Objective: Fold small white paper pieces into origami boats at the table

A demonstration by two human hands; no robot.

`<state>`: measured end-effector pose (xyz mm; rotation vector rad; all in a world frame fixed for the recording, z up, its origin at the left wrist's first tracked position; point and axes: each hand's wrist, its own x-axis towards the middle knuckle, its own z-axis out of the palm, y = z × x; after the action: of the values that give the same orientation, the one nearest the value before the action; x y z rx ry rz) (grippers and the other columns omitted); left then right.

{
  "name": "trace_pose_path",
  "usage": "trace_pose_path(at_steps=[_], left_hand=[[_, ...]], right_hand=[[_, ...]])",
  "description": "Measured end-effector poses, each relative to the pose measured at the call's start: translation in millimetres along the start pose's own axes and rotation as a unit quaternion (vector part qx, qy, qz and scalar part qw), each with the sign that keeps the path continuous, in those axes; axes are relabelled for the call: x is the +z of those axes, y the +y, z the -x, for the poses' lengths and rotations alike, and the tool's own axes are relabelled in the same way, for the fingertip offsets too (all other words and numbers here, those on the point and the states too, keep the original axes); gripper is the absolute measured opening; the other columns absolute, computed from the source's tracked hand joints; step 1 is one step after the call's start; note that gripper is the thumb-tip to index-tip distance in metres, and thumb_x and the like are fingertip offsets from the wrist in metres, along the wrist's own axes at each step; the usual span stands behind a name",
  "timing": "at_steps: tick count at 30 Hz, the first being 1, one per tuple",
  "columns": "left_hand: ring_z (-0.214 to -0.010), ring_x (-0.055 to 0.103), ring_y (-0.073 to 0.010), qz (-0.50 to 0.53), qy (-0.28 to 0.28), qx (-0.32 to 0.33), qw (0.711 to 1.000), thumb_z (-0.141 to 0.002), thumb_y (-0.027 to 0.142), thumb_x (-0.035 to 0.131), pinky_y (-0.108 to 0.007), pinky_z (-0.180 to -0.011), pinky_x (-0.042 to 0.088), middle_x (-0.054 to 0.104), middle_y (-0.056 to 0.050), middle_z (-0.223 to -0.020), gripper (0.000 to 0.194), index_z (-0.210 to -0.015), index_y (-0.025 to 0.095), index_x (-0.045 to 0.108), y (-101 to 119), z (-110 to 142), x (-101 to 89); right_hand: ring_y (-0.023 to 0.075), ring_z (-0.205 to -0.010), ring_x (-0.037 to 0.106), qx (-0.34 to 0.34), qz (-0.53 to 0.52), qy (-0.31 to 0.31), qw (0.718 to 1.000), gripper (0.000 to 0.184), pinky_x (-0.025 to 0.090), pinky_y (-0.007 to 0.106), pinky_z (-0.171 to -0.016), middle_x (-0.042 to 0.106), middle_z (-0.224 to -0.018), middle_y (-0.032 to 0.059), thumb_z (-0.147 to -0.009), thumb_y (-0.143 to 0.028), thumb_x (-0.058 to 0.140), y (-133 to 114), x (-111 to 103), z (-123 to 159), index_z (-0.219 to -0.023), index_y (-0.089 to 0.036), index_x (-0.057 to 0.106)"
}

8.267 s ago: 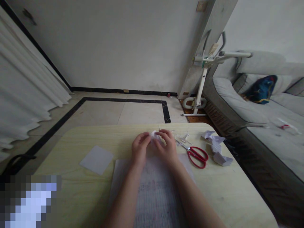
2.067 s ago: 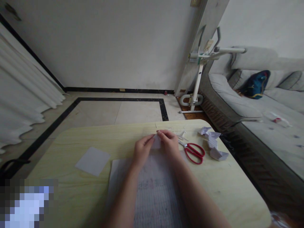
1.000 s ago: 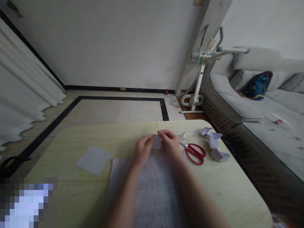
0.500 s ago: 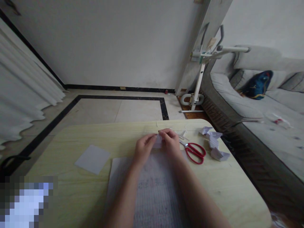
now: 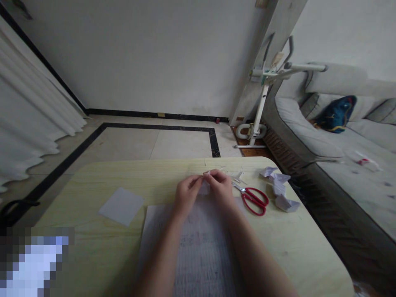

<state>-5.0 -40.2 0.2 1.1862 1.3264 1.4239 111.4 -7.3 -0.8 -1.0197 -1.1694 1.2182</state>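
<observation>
Between my two hands is a small piece of white paper (image 5: 204,189), pinched near its top edge and partly covered by the fingers. My left hand (image 5: 188,189) grips it from the left, thumb against the fingertips. My right hand (image 5: 220,185) closes on it from the right, its fingertips meeting the left ones. Under my forearms lies a large sheet of lined, written paper (image 5: 198,247). Red-handled scissors (image 5: 255,201) rest just right of my right hand, beside thin paper scraps (image 5: 237,176).
Several folded paper pieces (image 5: 279,188) lie along the right side of the wooden table (image 5: 309,251). A square sheet of paper (image 5: 121,206) is on the left. Beyond the table stand exercise equipment (image 5: 260,107) and a sofa (image 5: 312,132).
Both hands stay in nearly the same place on the paper. The right fingertips have shifted slightly left, closer to the left ones. The whole view has tilted a little.
</observation>
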Motion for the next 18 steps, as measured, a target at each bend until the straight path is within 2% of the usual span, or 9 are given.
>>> trace_pose_path(at_steps=[18], left_hand=[[-0.086, 0.066, -0.0195, 0.012, -0.006, -0.014, 1.0, -0.078, 0.032, 0.063, -0.028, -0.078, 0.049, 0.073, -0.006, -0.089, 0.022, -0.087, 0.014, 0.072, -0.1, 0.3, -0.2]], right_hand=[[0.0115, -0.054, 0.045, 0.01, -0.005, -0.008, 1.0, 0.018, 0.036, 0.024, -0.056, 0.053, -0.054, -0.0036, -0.07, -0.03, 0.067, -2.4, -2.5, 1.9, -0.058, -0.018, 0.061]])
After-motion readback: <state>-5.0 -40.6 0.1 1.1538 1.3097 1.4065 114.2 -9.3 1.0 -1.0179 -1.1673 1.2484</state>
